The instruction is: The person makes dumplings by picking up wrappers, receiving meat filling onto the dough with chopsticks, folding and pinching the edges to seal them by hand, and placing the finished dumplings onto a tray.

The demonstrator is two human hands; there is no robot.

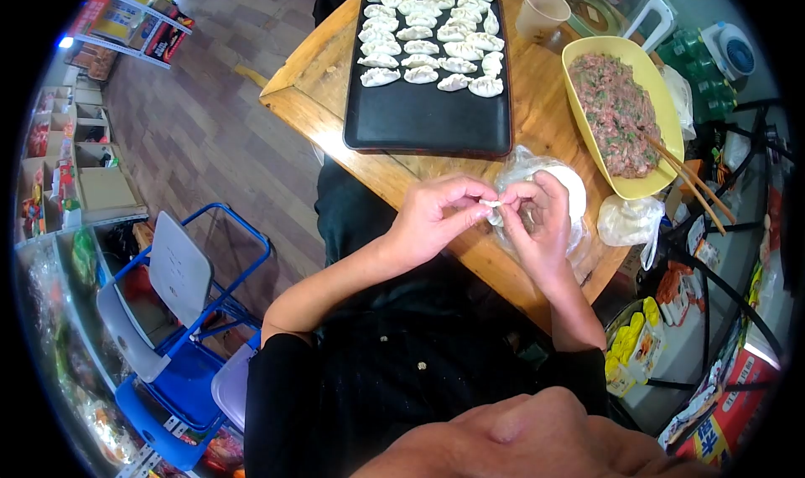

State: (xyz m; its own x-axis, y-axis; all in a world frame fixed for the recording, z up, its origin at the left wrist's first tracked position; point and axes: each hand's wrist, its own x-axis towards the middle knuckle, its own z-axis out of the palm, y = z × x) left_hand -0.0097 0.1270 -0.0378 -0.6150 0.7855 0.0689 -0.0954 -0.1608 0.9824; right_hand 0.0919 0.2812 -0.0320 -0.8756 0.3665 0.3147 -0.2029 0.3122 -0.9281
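My left hand [436,218] and my right hand [537,214] meet over the near edge of the wooden table, fingers pinched together on a small white dumpling [491,203]. Most of the dumpling is hidden by the fingers. Behind my right hand lies a stack of round white wrappers [573,191] in a clear plastic bag. Beyond my hands is a black tray [428,124] with several rows of pleated dumplings on its far part. To the right stands a yellow bowl [625,186] of minced meat filling [612,113], with chopsticks [692,180] resting over its rim.
A paper cup [542,12] stands at the table's far right, beside a round lid. A knotted plastic bag [631,220] lies near the bowl. Blue folding chairs [189,386] and shelves are at the left. Green bottles and a small fan [738,54] are at the right.
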